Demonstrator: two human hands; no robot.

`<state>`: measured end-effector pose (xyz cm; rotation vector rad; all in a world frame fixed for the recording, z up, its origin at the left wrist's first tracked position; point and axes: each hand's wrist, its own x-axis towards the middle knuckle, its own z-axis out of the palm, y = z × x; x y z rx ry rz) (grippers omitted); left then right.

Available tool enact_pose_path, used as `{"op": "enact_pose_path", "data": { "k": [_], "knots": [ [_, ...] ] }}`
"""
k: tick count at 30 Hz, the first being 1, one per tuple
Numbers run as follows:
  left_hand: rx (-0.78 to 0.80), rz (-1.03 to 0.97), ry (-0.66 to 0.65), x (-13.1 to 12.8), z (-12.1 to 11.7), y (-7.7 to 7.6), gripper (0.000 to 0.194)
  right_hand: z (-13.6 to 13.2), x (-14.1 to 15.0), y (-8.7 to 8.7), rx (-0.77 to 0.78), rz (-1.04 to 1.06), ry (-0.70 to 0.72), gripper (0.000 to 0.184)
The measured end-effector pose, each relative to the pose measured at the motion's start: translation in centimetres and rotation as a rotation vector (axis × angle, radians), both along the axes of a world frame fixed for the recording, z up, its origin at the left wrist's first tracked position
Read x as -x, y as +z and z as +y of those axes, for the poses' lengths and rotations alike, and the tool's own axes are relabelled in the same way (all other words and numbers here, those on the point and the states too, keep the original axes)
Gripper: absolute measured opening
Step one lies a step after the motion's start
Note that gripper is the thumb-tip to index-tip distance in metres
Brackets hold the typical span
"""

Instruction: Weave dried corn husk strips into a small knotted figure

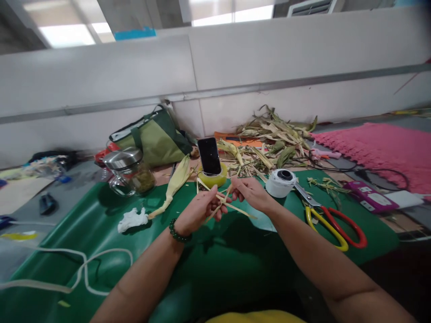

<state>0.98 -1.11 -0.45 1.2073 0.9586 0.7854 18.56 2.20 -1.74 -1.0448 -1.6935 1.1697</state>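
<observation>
Bright yellow fabric [256, 316], cut off by the bottom edge, lies nearest, too little of it showing to name. Farther off, above the green smooth sheet [202, 273] covering the table, thin, flat, straw-coloured strips [243, 212] cross between both hands, near the middle of the scene. The left hand [198, 210], a dark green bead bracelet [179, 231] at its wrist, has its thumb and curled fingers closed around the crossing. The right hand [248, 192] appears to pinch one strip between thumb and fingertips.

These strips look very light, dry and fairly stiff yet bendable, likely to split if creased sharply and perhaps slick where they overlap. A soft pinch right at the crossing should keep them from sliding, with the free ends guided close to it.

Fingers hide the crossing's underside, so how many strips there are, and whether they are tied or merely overlapped, cannot be told. Farther right, a white roll [278, 185] hides the tips of the red-and-yellow-handled scissors [311, 199].
</observation>
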Motion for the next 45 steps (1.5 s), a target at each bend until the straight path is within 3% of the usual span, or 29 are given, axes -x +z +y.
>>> {"op": "enact_pose_path", "data": {
  "k": [4, 10, 13, 16, 18, 21, 23, 25, 30, 36, 42, 45],
  "knots": [
    [-0.091, 0.037, 0.040, 0.4, 0.4, 0.2, 0.043, -0.6, 0.1, 0.6, 0.002, -0.118, 0.062, 0.070],
    [-0.230, 0.078, 0.188, 1.4, 1.2, 0.5, 0.040, -0.4, 1.8, 3.1, -0.134, -0.387, 0.376, 0.040],
    [-0.285, 0.126, 0.214, 2.2, 1.4, 0.8, 0.044, 1.0, 2.1, 3.8, -0.212, -0.393, 0.477, 0.043],
    [-0.276, 0.145, 0.221, 3.0, 1.8, 0.9, 0.045, 2.5, 2.1, 3.3, -0.233, -0.328, 0.509, 0.046],
    [-0.217, 0.123, 0.215, 3.5, 2.1, 0.8, 0.044, 3.2, 2.2, 2.4, -0.164, -0.251, 0.509, 0.047],
    [-0.138, -0.008, 0.259, 3.8, 2.6, 0.6, 0.044, 3.8, 2.7, 0.7, 0.090, 0.019, 0.453, 0.049],
    [-0.152, -0.113, 0.320, 3.9, 2.8, 0.5, 0.042, 4.0, 3.2, -0.3, 0.271, 0.228, 0.394, 0.051],
    [-0.203, -0.176, 0.380, 3.7, 2.9, 0.3, 0.041, 3.8, 3.8, -0.9, 0.323, 0.312, 0.347, 0.048],
    [-0.225, -0.205, 0.420, 2.5, 2.6, -0.4, 0.039, 2.3, 5.4, -1.3, 0.102, 0.151, 0.351, 0.044],
    [-0.238, -0.260, 0.483, 1.7, 2.5, -0.9, 0.029, 0.6, 6.2, -1.5, -0.179, 0.005, 0.234, 0.048],
    [-0.266, -0.263, 0.562, 1.8, 2.7, -1.0, 0.023, -0.3, 6.2, -1.6, -0.302, -0.063, 0.206, 0.040],
    [-0.231, -0.268, 0.541, 1.8, 2.8, -0.9, 0.026, -0.2, 6.5, -1.8, -0.351, -0.081, 0.210, 0.038]
  ]
}}
